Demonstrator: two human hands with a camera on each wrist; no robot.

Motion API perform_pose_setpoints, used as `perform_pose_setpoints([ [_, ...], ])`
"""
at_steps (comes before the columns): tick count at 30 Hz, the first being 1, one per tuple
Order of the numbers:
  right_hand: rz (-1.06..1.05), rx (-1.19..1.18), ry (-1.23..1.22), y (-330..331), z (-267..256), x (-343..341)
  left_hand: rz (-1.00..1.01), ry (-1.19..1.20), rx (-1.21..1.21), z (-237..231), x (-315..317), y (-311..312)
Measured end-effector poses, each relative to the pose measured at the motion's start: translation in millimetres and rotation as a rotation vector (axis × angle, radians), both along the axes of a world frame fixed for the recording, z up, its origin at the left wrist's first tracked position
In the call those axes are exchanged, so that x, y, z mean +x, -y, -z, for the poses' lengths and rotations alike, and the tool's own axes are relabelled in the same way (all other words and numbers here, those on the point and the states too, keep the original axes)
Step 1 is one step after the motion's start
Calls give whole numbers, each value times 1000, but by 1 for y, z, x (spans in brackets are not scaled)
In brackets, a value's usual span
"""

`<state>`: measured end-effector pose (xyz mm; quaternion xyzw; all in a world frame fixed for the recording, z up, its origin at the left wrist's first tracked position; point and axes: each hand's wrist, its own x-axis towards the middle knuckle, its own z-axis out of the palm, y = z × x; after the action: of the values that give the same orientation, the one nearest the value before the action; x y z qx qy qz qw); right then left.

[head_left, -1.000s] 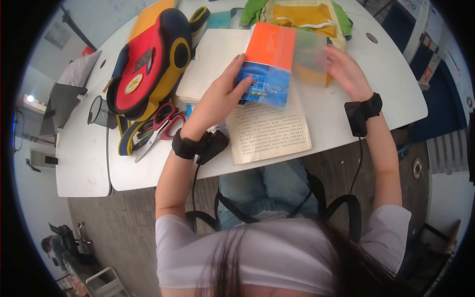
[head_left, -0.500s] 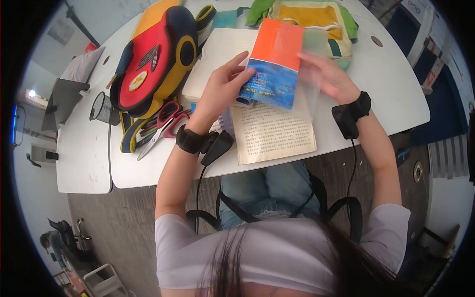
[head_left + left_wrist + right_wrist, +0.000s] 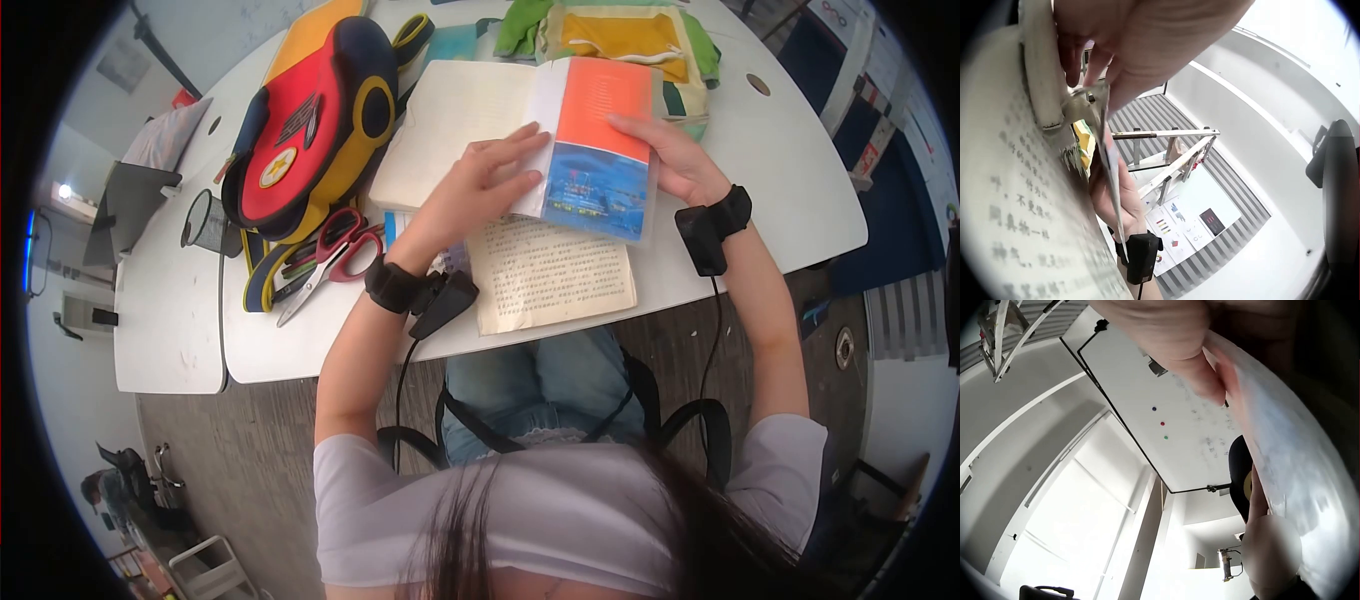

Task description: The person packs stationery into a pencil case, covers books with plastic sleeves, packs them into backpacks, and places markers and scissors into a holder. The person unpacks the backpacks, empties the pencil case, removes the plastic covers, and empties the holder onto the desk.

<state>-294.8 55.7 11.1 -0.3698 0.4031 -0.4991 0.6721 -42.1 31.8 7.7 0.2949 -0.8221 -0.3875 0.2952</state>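
A booklet with an orange and blue front, in a clear plastic cover, lies tilted over an open printed book in the head view. My right hand holds its right side, thumb on the orange front and the other fingers behind. In the right wrist view the glossy sheet bends away from that hand. My left hand has its thumb and fingertips on the white strip along the booklet's left side. The left wrist view shows the sheet edge-on, below the left fingers.
Blank cream pages lie behind the left hand. To the left are red-handled scissors, a red and yellow bag and a mesh pen cup. A green and yellow bag sits at the back of the white table.
The booklet has shifted right and a white strip now shows along its left side. My right hand moved in from the loose clear cover to grip the orange front. My left hand left the blue part.
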Motion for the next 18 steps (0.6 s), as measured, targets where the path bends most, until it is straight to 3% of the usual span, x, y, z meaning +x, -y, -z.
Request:
perform_pose_setpoints([
  [1, 3, -1, 0, 0, -1, 0, 57, 63, -108, 0, -1, -2],
  [5, 49, -14, 1, -5, -4, 0, 124, -46, -47, -5, 1, -2],
  [7, 95, -46, -14, -4, -6, -3, 40, -146, 289, -20, 13, 0],
  [8, 49, -128, 55, 0, -8, -8, 35, -145, 285, -21, 20, 5],
  [10, 1, -209, 132, 5, -16, -9, -330, -127, -188, -20, 38, 20],
  [11, -127, -321, 111, 5, -25, -6, -332, -123, -188, -17, 49, 27],
  [12, -254, -433, 90, 5, -31, -2, -456, 11, -172, -12, 60, 34],
  [13, -268, -558, 45, 8, -34, 11, -577, 144, -156, -9, 66, 39],
  [14, -268, -559, 46, 10, -36, 24, -577, 146, -157, -8, 68, 41],
  [16, -183, -1031, -568, 10, -37, 47, -540, 334, 11, -7, 74, 44],
  [17, -183, -1036, -565, 11, -35, 54, -547, 394, 11, -2, 79, 54],
  [18, -344, -904, -649, 13, -30, 59, -550, 395, 6, 0, 84, 57],
])
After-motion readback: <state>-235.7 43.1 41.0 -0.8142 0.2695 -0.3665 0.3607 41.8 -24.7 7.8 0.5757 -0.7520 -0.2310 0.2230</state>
